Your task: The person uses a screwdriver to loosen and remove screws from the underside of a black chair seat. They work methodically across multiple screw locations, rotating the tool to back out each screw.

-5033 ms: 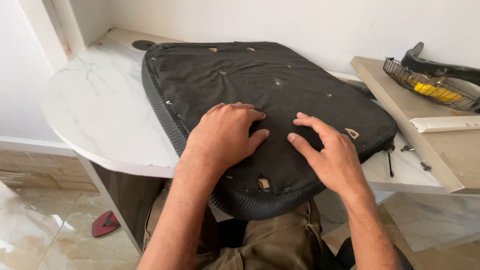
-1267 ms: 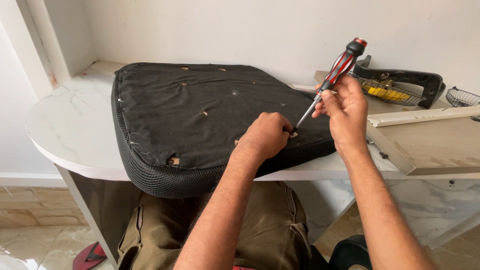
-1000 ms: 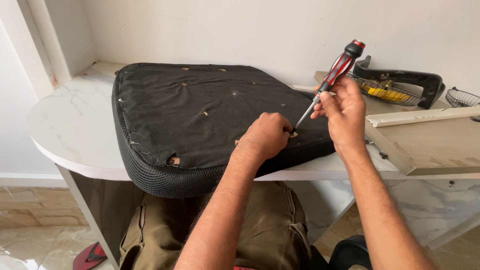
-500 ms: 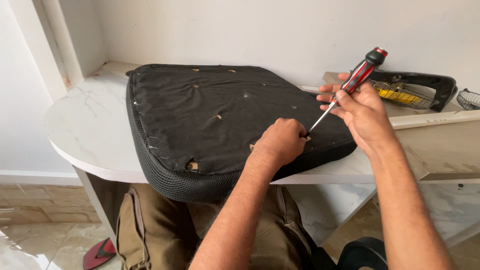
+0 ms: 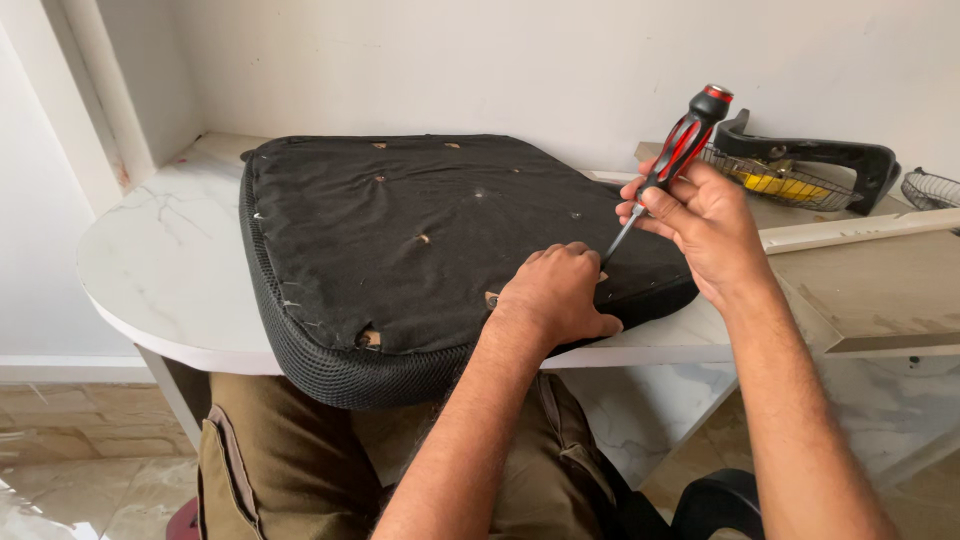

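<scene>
Seat cushion (image 5: 420, 230) — black, underside up, centre of frame, lying on a white marble counter (image 5: 165, 270) with its near edge overhanging.

Left hand (image 5: 555, 295) — lower centre, pressed flat on the cushion's near right corner, clasping nothing.

Right hand (image 5: 700, 225) — right of centre, fingers wrapped around a red-and-black screwdriver (image 5: 668, 160); shaft slants down-left, tip meeting the cushion just beside the left fingers.

Upper right: wire basket (image 5: 775, 180) with yellow contents, black armrest (image 5: 810, 155) behind it, pale board (image 5: 870, 290) below.
</scene>
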